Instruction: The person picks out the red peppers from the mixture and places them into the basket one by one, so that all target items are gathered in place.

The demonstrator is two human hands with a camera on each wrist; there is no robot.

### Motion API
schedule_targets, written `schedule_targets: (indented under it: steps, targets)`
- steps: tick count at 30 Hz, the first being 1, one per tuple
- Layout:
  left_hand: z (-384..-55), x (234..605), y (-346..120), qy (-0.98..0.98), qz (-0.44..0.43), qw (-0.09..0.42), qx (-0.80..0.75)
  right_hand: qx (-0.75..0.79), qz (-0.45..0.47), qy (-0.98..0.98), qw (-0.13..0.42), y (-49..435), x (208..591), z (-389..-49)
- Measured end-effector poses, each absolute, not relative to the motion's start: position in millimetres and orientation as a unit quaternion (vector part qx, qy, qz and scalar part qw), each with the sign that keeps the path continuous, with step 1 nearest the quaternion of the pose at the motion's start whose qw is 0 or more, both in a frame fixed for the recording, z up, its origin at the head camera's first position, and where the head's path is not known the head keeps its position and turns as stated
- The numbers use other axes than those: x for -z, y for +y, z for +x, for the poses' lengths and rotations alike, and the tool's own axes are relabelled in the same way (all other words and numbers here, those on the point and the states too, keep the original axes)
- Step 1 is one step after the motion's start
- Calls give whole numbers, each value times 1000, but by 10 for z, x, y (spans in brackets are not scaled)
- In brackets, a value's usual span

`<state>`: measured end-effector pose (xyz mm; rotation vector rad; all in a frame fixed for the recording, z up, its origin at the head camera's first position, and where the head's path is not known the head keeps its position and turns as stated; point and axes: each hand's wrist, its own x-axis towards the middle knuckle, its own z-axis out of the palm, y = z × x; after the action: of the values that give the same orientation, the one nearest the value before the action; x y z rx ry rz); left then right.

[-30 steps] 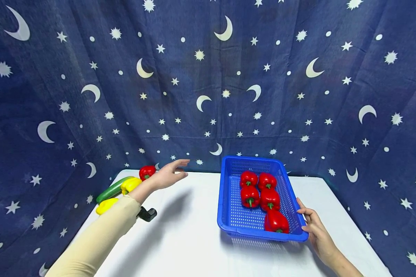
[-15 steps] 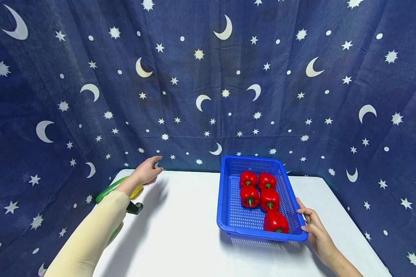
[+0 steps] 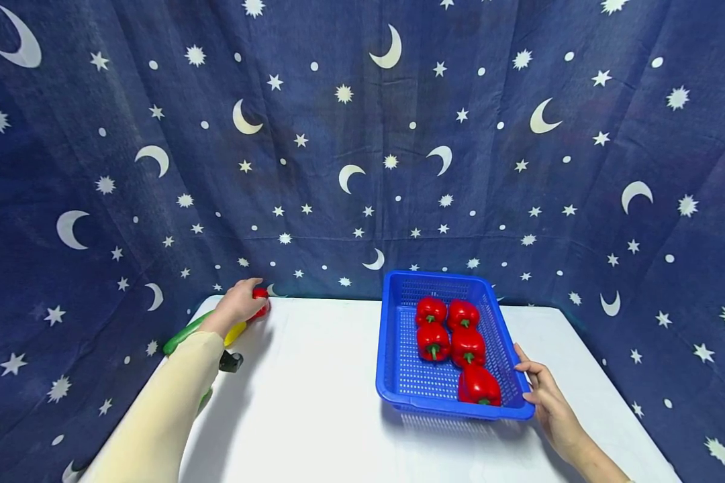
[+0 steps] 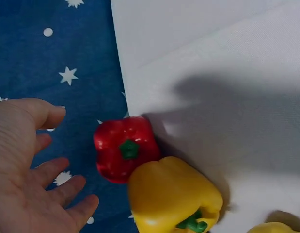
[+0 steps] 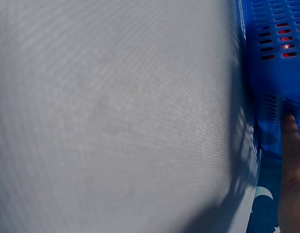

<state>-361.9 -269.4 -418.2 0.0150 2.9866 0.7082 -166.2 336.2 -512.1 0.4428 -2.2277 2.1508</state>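
My left hand (image 3: 237, 305) is at the table's far left corner, partly covering a red bell pepper (image 3: 261, 303). In the left wrist view its fingers are spread and relaxed, with a gap between them and the red bell pepper (image 4: 121, 149). A yellow bell pepper (image 4: 171, 194) touches that red one. On the right, my right hand (image 3: 552, 406) holds the side rim of a blue plastic basket (image 3: 389, 335) near its front corner. Several red bell peppers (image 3: 468, 346) lie in the basket. In the right wrist view one finger (image 5: 291, 141) rests against the basket's slotted wall.
A long green vegetable (image 3: 184, 333) lies at the table's left edge, partly behind my sleeve (image 3: 157, 409). Another green piece (image 3: 205, 400) shows beneath the forearm. The white table (image 3: 314, 376) ends at a dark blue curtain (image 3: 314, 168) with moons and stars.
My left hand has moved left from mid-table to the red bell pepper in the far corner. The right hand and the basket have stayed in place.
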Motion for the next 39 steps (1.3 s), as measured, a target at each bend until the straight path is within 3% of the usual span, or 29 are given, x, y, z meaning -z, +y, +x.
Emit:
schedule_targets:
  steps: [19,29,39]
  targets:
    - [-3776,4501,-2647,988,-42,1,-149,-687,142,-712,10,3377,5107,-1663]
    - [-3838,4647,-2695,992,-49,32,-111,-703,146,-696,10,3365,5119,-1659]
    - [-3883,4647,-2672,995,-22,27,-98,-692,144,-707,18,3376,5131,-1674]
